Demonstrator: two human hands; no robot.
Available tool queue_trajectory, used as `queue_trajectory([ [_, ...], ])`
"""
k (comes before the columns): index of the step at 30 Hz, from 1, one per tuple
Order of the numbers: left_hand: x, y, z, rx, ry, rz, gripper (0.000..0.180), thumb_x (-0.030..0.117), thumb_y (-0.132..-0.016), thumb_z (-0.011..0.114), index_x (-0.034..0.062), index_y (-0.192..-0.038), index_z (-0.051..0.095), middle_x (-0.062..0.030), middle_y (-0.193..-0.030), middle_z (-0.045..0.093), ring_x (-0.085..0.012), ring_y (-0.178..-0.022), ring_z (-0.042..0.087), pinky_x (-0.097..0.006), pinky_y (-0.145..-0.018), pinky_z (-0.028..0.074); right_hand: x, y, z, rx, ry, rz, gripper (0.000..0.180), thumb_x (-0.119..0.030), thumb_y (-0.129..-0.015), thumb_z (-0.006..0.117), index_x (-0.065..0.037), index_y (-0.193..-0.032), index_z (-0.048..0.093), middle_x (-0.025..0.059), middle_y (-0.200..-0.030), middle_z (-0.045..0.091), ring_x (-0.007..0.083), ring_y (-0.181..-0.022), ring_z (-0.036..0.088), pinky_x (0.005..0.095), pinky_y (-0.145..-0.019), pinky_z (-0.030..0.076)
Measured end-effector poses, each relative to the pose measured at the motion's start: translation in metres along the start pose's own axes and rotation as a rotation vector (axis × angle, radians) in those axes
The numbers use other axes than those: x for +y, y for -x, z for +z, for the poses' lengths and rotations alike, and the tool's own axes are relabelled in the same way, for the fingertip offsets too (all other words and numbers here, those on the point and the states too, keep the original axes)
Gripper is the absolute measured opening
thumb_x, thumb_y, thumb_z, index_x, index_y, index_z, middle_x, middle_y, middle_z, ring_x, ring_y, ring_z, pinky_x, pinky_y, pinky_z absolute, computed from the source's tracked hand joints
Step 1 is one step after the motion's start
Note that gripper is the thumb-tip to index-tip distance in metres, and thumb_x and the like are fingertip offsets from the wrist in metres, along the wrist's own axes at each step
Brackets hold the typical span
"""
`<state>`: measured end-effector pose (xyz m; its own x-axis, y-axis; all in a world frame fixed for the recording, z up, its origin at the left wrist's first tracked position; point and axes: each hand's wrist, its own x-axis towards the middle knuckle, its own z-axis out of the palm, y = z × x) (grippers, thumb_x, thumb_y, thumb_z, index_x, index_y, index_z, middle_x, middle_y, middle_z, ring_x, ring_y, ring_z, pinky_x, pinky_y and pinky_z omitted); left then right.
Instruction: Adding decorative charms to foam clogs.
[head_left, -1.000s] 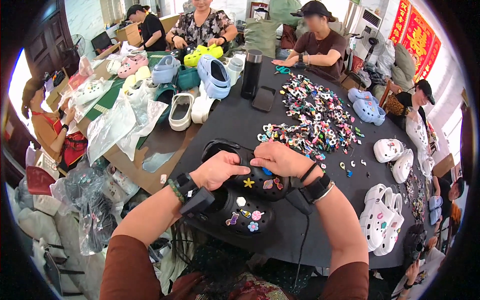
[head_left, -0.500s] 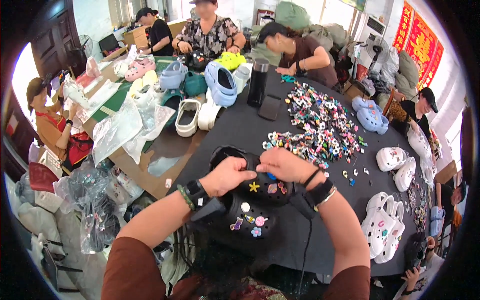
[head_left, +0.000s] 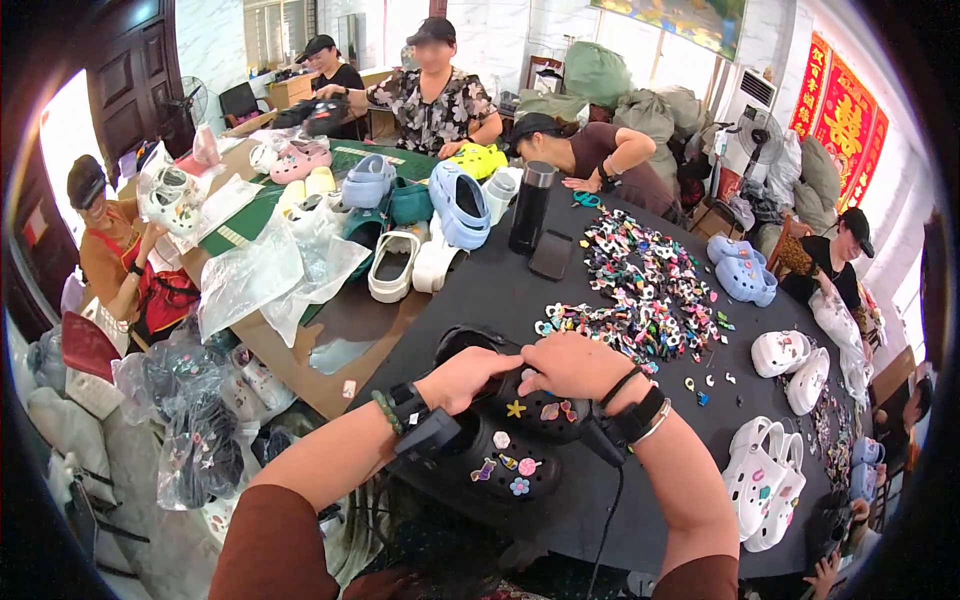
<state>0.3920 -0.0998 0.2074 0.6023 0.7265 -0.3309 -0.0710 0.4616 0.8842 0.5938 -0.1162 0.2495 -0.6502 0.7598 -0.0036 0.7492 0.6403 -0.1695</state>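
Observation:
A black clog (head_left: 548, 425) lies before me on the black table, its upper dotted with small charms, including a yellow star (head_left: 515, 409). Its mate, another black clog (head_left: 500, 455), is nearer to me, with a flower and other charms. My left hand (head_left: 465, 378) grips the farther clog near its opening, its fingertips partly hidden. Pinched closed over that clog's upper, my right hand (head_left: 575, 368) touches my left fingertips. A small pale bit (head_left: 526, 375) shows beneath its fingers; I cannot tell what they hold.
Beyond my hands spreads a heap of colourful charms (head_left: 650, 285). A black tumbler (head_left: 531, 205) and dark phone (head_left: 551, 255) stand left of it. White clogs (head_left: 765, 485) sit at right; more clogs (head_left: 460, 205) and plastic bags (head_left: 265, 275) lie at left. Several co-workers surround the tables.
The view has tilted up slightly. My right hand has turned over the clog, covering a blue charm seen earlier. At the back, a co-worker in a flowered shirt now stretches an arm out sideways.

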Motion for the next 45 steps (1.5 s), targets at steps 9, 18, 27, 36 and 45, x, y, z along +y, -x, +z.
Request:
queue_trajectory([
  [9,-0.010,-0.012,0.000,0.175,-0.151,-0.018,0.039,0.036,-0.094,0.066,0.0031,-0.075,0.061,0.0011,-0.067,0.052,-0.0111,-0.058,0.044,-0.032,-0.054,0.035,0.003,0.003,0.004,-0.039,-0.219,-0.015,0.028,-0.033,-0.088,0.066,-0.005,-0.094,0.068,0.0163,-0.082,0.067,0.0373,-0.082,0.064,0.0460,-0.075,0.049],
  [18,-0.014,-0.016,-0.004,0.178,-0.271,-0.024,0.036,0.031,-0.092,0.066,-0.0046,-0.086,0.063,-0.0055,-0.076,0.056,-0.0126,-0.071,0.048,-0.035,-0.059,0.038,-0.010,0.000,-0.009,-0.133,-0.103,0.175,0.044,-0.046,-0.090,0.062,-0.002,-0.094,0.063,0.0198,-0.086,0.067,0.0378,-0.088,0.066,0.0470,-0.076,0.051],
  [27,-0.011,-0.006,0.000,0.160,-0.094,0.000,0.023,0.023,-0.093,0.061,0.0040,-0.095,0.073,-0.0012,-0.070,0.054,-0.0114,-0.060,0.040,-0.031,-0.057,0.034,-0.017,-0.005,-0.012,-0.196,-0.095,0.139,0.039,-0.040,-0.092,0.060,-0.002,-0.093,0.070,0.0212,-0.083,0.069,0.0396,-0.085,0.067,0.0475,-0.078,0.052],
  [36,-0.013,-0.016,-0.001,0.247,-0.213,0.003,0.025,0.024,-0.090,0.068,0.0011,-0.078,0.067,-0.0001,-0.068,0.053,-0.0091,-0.064,0.044,-0.032,-0.058,0.036,-0.012,0.004,0.005,0.029,-0.080,-0.068,0.026,-0.026,-0.089,0.064,-0.004,-0.076,0.063,0.0168,-0.067,0.064,0.0362,-0.073,0.066,0.0469,-0.068,0.050],
  [45,-0.013,-0.019,-0.004,0.260,-0.278,-0.058,0.028,0.027,-0.093,0.067,0.0027,-0.080,0.067,-0.0003,-0.070,0.059,-0.0096,-0.066,0.050,-0.030,-0.060,0.039,-0.015,0.011,0.004,0.074,0.011,0.140,0.038,-0.040,-0.089,0.064,-0.002,-0.086,0.059,0.0160,-0.074,0.065,0.0370,-0.079,0.067,0.0465,-0.070,0.052],
])
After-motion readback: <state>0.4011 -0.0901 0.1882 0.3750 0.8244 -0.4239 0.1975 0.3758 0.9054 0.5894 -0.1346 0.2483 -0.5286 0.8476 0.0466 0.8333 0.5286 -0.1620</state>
